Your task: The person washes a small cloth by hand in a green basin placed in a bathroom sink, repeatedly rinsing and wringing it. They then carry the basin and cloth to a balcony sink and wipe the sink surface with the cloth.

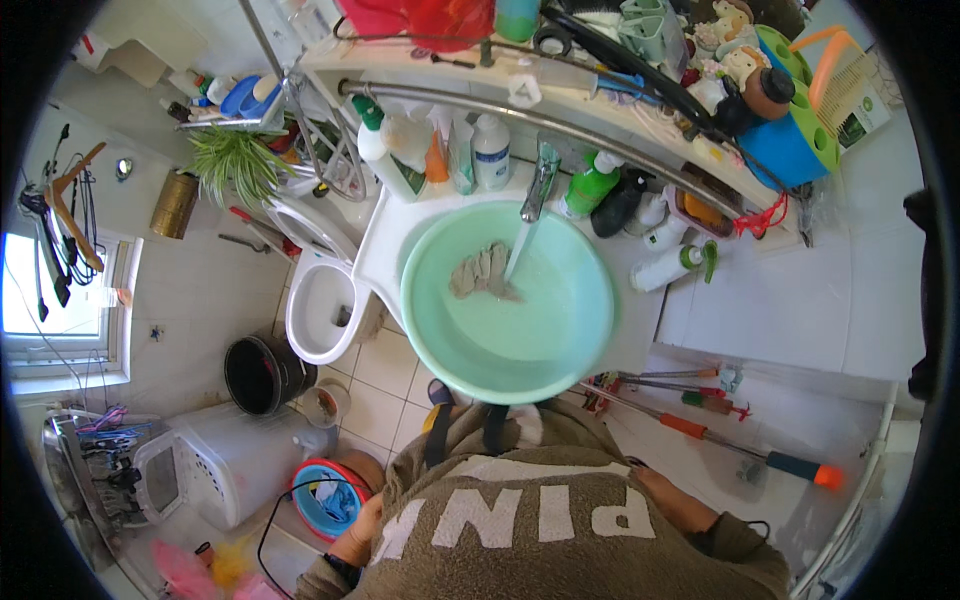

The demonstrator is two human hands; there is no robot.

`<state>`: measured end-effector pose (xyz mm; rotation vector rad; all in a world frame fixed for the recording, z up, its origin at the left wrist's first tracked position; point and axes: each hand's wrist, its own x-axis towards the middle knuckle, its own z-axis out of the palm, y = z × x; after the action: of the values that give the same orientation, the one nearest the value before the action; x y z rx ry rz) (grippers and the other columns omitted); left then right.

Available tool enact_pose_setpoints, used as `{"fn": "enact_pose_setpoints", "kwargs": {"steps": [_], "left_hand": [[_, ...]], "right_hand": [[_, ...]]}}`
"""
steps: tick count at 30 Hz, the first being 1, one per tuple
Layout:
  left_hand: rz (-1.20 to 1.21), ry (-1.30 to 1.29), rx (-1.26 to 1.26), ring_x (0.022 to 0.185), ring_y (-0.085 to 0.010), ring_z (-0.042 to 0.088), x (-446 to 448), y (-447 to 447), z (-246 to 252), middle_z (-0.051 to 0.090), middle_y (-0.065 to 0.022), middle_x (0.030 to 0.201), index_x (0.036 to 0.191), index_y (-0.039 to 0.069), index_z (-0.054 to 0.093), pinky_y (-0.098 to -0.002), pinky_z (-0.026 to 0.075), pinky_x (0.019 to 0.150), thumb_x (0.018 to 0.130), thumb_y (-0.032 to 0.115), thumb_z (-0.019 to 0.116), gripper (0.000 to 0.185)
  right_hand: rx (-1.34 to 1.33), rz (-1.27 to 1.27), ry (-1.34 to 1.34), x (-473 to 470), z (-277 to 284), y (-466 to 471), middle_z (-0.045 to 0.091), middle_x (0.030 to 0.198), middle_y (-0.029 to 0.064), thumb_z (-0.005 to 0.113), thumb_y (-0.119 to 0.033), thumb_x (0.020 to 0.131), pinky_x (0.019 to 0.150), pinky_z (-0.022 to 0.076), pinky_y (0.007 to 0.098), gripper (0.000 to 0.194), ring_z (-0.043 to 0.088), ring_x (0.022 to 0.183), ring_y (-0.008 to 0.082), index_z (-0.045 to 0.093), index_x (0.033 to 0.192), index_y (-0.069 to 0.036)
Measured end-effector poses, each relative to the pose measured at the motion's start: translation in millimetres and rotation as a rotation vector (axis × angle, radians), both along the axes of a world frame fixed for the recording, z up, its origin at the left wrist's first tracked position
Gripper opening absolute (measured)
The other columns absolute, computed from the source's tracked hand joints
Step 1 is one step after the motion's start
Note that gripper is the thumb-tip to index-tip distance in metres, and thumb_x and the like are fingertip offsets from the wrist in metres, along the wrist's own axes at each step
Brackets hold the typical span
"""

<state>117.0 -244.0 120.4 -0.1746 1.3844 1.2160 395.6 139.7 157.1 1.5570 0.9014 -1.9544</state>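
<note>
A mint-green plastic basin rests on the white washbasin counter before me. Water runs into it from a chrome faucet. A bunched beige cloth lies in the water beside the stream. My left hand is down at my left side against my brown fleece top, its fingers hidden by the fabric. My right hand is at the opposite side of the top, also partly covered. Whether either one grips the fabric is not visible. Both hands are apart from the basin.
Several pump bottles stand around the faucet beneath a crowded shelf. Left of the counter are a toilet, a black bucket and a red-rimmed tub. Long-handled tools lean at the right.
</note>
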Motion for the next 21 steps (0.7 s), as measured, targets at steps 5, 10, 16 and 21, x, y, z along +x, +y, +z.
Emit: {"fn": "enact_pose_setpoints", "kwargs": {"steps": [5,10,16,21], "left_hand": [[0.060,-0.312,-0.246,0.117,-0.0219,0.053,-31,1,0,0.056,-0.0100,0.129,0.129,0.000,0.052,-0.0338,0.038,0.102,0.098,0.028,0.039,0.043],[-0.083,-0.260,-0.100,0.112,-0.0243,0.056,-57,-41,-76,0.059,-0.0128,0.126,0.126,-0.001,0.053,-0.0351,0.041,0.100,0.100,0.032,0.039,0.045],[0.020,0.238,-0.485,0.044,-0.0146,0.040,-85,-209,-169,0.043,0.0006,0.058,0.079,0.016,0.055,-0.0293,0.032,0.039,0.093,0.041,0.052,0.029],[-0.009,0.725,-0.668,0.061,-0.0087,0.050,-142,-267,-187,0.057,0.0004,0.067,0.081,0.005,0.061,-0.0233,0.042,0.055,0.089,0.017,0.062,0.015]], "right_hand": [[-0.307,0.307,0.128,45,-7,-34,0.050,0.133,0.0108,0.045,-0.033,0.099,0.087,0.0495,0.0357,0.047,0.055,0.113,0.0207,0.045,0.136,-0.003],[-0.250,0.153,-0.130,60,-95,-100,0.055,0.121,0.0075,0.056,-0.018,0.093,0.079,0.0474,0.0387,0.034,0.054,0.099,0.0203,0.056,0.122,-0.002],[0.364,0.661,0.247,41,-178,-139,0.061,0.091,0.0019,0.057,-0.018,0.091,0.069,0.0491,0.0293,0.029,0.058,0.079,0.0145,0.056,0.115,-0.004],[0.649,0.204,0.237,2,-216,-137,0.062,0.086,0.0062,0.055,-0.019,0.093,0.068,0.0489,0.0334,0.018,0.060,0.077,0.0169,0.057,0.099,-0.002]]}}
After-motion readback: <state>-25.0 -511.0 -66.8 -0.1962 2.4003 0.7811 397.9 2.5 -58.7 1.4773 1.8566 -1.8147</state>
